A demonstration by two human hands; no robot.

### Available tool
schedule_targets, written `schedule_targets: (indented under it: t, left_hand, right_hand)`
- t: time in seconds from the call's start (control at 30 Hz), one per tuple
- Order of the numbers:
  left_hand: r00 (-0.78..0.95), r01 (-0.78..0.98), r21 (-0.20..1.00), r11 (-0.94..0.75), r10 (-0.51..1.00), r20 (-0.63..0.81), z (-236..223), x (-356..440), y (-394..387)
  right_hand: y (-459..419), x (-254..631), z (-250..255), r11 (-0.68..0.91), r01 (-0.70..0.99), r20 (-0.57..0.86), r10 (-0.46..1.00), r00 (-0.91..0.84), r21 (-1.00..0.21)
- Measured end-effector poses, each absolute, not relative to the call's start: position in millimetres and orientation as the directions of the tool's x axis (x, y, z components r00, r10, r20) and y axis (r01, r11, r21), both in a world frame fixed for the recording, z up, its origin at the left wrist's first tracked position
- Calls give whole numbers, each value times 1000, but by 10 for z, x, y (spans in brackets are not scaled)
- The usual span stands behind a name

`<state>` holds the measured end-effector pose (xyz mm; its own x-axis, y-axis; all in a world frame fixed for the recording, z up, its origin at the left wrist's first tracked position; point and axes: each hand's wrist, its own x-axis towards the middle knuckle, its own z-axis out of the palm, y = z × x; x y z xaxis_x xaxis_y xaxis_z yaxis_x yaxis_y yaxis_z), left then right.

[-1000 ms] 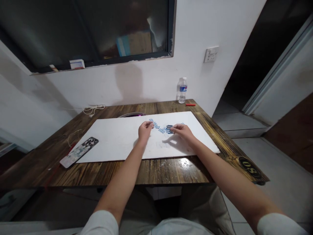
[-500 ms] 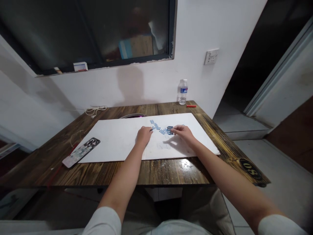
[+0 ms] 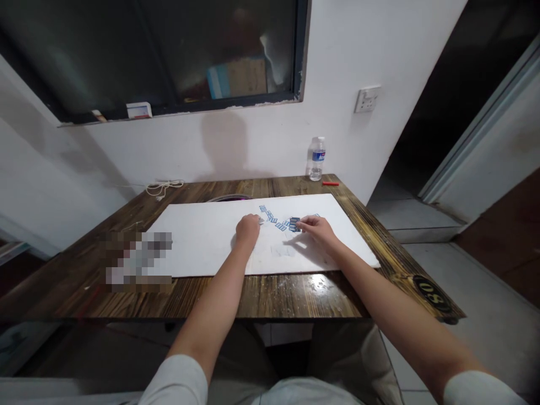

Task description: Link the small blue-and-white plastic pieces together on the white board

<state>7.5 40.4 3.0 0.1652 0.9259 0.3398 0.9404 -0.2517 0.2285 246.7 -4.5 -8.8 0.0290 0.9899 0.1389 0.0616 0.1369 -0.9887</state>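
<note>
A large white board (image 3: 202, 239) lies on the wooden table. On its right half a zigzag row of small blue-outlined striped pieces (image 3: 270, 217) runs from the upper left toward my right hand. My right hand (image 3: 317, 229) pinches a dark blue-striped piece (image 3: 294, 224) at its right edge, just above the row's right end. Left of the row, my left hand (image 3: 248, 230) is closed, thumb and fingertips together around a small greyish thing (image 3: 261, 220), too small to name. Whether the striped pieces lie loose or are drawn on the board, I cannot tell.
A water bottle (image 3: 317, 160) and a red stick-like object (image 3: 330, 183) stand and lie at the back right. A coiled white cable (image 3: 165, 188) is at the back left. A pixelated patch (image 3: 139, 261) covers the board's left corner. A black number disc (image 3: 431, 292) sits at the right corner.
My left hand has shifted slightly upward, and the thing at its fingertips now looks paler. My right hand stays almost in place with the striped piece. The view has tilted a little.
</note>
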Motion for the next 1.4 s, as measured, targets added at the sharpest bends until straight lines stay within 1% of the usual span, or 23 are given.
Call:
schedule_targets:
  t: [0.03, 0.1, 0.2, 0.27, 0.33, 0.43, 0.53, 0.67, 0.73, 0.87, 0.97, 1.03, 1.13, 1.23, 1.3, 1.4]
  left_hand:
    - [149, 941, 236, -244, 922, 356, 31, 69, 398]
    - [124, 923, 289, -256, 905, 406, 33, 62, 380]
    - [72, 851, 429, -303, 877, 475, 57, 89, 339]
    - [55, 770, 536, -345, 874, 483, 88, 140, 299]
    - [77, 656, 635, -408, 873, 481, 124, 210, 249]
    - [172, 474, 717, -511, 853, 493, 158, 322, 166]
    - [283, 350, 734, -582, 812, 510, 165, 404, 93]
    - [374, 265, 749, -607, 781, 501, 160, 461, 36]
    - [367, 253, 757, -603, 784, 501, 150, 477, 23]
    - [283, 248, 795, -554, 826, 488, 97, 509, 26]
    - [228, 175, 866, -468, 875, 427, 43, 528, 45]
    - [210, 129, 891, -435, 890, 404, 16, 533, 56]
    - [205, 148, 888, -435, 892, 403, 1, 531, 59]
    - [215, 206, 871, -447, 889, 405, 9, 527, 54]
    - [196, 241, 860, -450, 890, 411, 14, 523, 64]
    - [112, 343, 827, -446, 893, 435, -3, 501, 110]
  right_hand:
    - [-44, 2469, -87, 136, 61, 138, 990, 31, -989]
    - [-47, 2473, -83, 139, 62, 142, 989, 33, -988]
    - [-57, 2478, -73, 156, 79, 159, 987, 26, -985]
    - [-60, 2480, -68, 166, 93, 169, 985, 26, -982]
    - [-59, 2479, -63, 171, 103, 175, 984, 30, -980]
    - [-54, 2474, -58, 176, 96, 180, 983, 35, -980]
    - [-54, 2469, -50, 179, 85, 181, 983, 20, -980]
    - [-68, 2471, -35, 179, 90, 181, 984, 10, -980]
    - [-77, 2470, -31, 185, 83, 187, 982, 10, -979]
    - [-95, 2455, -33, 195, 66, 194, 981, -16, -979]
    - [-111, 2435, -28, 197, 61, 193, 979, -57, -979]
    - [-123, 2423, -15, 201, 61, 195, 976, -99, -978]
    - [-139, 2409, 11, 206, 75, 192, 969, -154, -976]
    - [-142, 2404, 20, 206, 81, 191, 968, -164, -975]
    - [-132, 2414, 12, 205, 70, 196, 973, -121, -976]
    - [-99, 2453, -3, 201, 49, 201, 980, 0, -978]
